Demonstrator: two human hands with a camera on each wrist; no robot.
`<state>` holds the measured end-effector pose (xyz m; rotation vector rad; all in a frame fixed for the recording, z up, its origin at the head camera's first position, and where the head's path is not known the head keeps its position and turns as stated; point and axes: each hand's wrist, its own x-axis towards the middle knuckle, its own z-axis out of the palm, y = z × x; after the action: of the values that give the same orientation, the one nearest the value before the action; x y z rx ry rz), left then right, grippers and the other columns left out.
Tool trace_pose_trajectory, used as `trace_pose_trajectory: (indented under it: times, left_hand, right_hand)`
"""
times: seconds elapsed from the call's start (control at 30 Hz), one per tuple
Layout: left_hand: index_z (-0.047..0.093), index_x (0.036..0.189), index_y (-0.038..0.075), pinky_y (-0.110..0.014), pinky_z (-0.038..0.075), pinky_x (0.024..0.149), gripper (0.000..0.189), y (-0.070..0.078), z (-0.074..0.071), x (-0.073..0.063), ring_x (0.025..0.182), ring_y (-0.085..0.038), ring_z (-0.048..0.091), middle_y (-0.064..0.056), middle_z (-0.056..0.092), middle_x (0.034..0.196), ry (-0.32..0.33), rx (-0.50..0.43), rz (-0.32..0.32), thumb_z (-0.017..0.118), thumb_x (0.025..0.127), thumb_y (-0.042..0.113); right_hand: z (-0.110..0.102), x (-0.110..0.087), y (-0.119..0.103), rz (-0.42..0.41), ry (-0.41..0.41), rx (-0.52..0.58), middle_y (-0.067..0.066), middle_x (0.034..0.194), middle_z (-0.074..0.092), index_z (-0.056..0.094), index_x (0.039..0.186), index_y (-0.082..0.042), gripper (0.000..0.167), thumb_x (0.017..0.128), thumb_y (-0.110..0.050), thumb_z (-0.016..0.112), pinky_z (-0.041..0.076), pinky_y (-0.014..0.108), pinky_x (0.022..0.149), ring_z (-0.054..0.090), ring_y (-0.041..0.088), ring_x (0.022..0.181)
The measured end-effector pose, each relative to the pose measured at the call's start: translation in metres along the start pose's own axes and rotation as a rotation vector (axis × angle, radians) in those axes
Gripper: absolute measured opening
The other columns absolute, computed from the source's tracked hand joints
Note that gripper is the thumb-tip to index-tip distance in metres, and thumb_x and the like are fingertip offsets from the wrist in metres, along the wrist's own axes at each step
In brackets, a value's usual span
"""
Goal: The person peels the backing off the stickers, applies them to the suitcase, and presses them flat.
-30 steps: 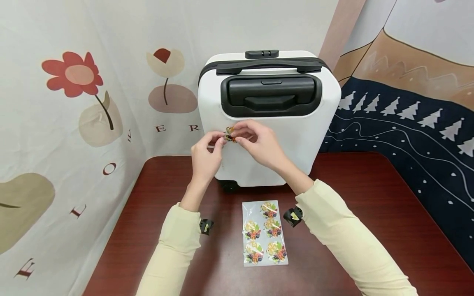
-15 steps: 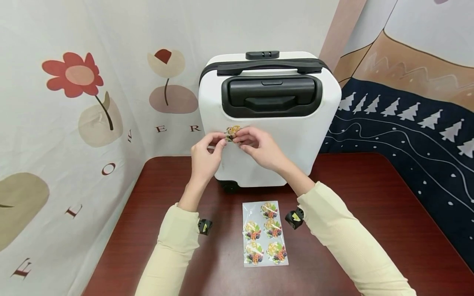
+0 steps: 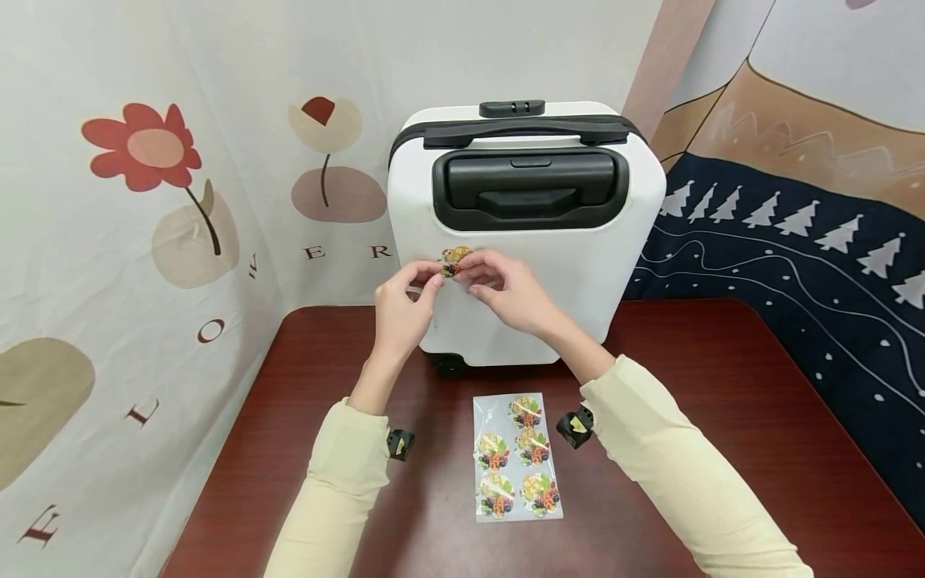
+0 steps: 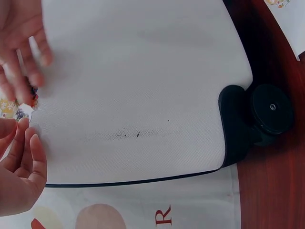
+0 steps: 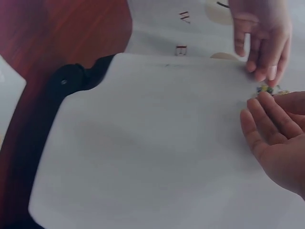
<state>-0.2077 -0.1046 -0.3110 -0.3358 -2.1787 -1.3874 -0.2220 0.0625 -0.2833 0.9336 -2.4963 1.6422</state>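
White suitcase (image 3: 571, 301) stands partly blocked by both hands. Against or just before its front is a fruit sticker (image 3: 455, 254), edges covered by fingertips. The left hand (image 3: 405, 311) pinches one edge; whether the right hand (image 3: 516, 295) clamps the other is unclear. Nearer than the suitcase, a sheet (image 3: 495, 408) lies on the table (image 3: 672, 449).

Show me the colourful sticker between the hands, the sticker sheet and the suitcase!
Colourful sticker (image 3: 454, 256): head view, on its yellow upper part.
Sticker sheet (image 3: 492, 413): head view, bare upper part.
Suitcase (image 3: 560, 261): head view, white shell below black handle.
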Motion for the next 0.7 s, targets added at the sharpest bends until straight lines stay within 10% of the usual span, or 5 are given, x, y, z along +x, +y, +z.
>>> trace_pose_trajectory:
  times: [0.7]
  left_hand:
    - [0.066, 0.095, 0.001, -0.028, 0.048, 0.064, 0.012, -0.002, -0.001, -0.003, 0.079, -0.018, 0.058, -0.010, 0.065, 0.083, -0.044, 0.013, 0.004, 0.062, 0.086, 0.008]
  right_hand:
    - [-0.004, -0.007, 0.008, 0.013, -0.008, -0.017, 0.017, 0.105, 0.062, 0.053, 0.110, 0.006, 0.024, 0.086, 0.008, 0.053, 0.048, 0.035, 0.080, 0.059, 0.026, 0.094]
